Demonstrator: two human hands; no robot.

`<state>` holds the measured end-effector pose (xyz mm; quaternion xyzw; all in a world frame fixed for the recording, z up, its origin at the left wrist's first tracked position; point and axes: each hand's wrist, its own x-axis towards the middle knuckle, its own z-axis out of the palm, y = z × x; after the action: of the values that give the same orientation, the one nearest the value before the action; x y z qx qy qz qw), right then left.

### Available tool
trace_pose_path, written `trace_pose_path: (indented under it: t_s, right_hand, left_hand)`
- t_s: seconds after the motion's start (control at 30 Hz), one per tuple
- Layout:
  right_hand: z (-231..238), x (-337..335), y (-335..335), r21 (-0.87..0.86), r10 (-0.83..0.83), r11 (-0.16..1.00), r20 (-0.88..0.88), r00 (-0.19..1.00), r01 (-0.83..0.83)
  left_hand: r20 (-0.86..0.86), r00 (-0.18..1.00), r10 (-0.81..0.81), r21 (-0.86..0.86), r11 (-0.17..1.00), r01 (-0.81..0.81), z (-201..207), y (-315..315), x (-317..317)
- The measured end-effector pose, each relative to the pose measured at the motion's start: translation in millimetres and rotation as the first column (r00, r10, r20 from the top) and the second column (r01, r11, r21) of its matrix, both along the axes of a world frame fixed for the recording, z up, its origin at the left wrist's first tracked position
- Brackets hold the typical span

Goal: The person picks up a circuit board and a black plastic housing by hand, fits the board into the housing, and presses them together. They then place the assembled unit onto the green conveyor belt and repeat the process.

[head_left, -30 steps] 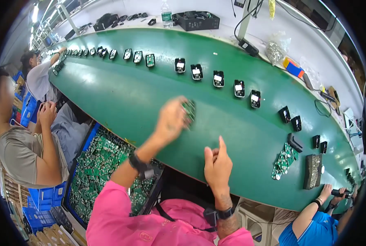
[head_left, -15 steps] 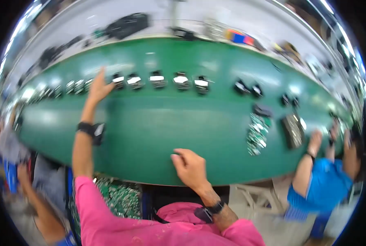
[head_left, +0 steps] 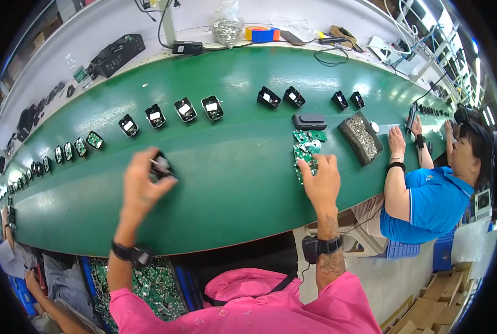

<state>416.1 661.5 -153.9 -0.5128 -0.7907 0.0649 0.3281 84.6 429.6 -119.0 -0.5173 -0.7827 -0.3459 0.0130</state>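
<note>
My left hand (head_left: 140, 186), over the left part of the green table, is closed round a small black plastic housing (head_left: 162, 165), blurred by motion. To the right, my right hand (head_left: 322, 181) reaches over a pile of small green circuit boards (head_left: 304, 146), thumb and fingers apart; nothing shows between them. Beyond my left hand, several black housings with white labels (head_left: 155, 116) stand in a spaced row. Further left the row goes on with housings showing green boards (head_left: 94, 140).
A dark grey case (head_left: 309, 121) lies behind the boards, beside a dark block topped with small metal parts (head_left: 360, 138). More black housings (head_left: 269, 97) stand farther back. A co-worker in blue (head_left: 426, 203) sits at right. A bin of circuit boards (head_left: 137, 289) is below the table edge.
My left hand has come back from the row toward me with a housing in it. My right hand has moved forward and right to the boards. The view has turned right.
</note>
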Motion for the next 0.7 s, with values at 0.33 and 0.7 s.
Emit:
trace_pose_path:
  t_s: [0.33, 0.7]
  right_hand:
    - [2.1, -1.7, -50.4, -0.306, 0.316, 0.868, -0.267, 0.91, -0.391]
    - [5.0, -6.7, -71.2, -0.235, 0.454, 0.871, 0.053, 0.89, -0.431]
  left_hand:
    - [0.328, 0.944, 0.033, 0.072, 0.996, -0.059, -31.8, -2.4, 164.9]
    - [0.225, 0.974, 0.041, 0.016, 0.999, -0.046, -55.5, 11.8, 177.3]
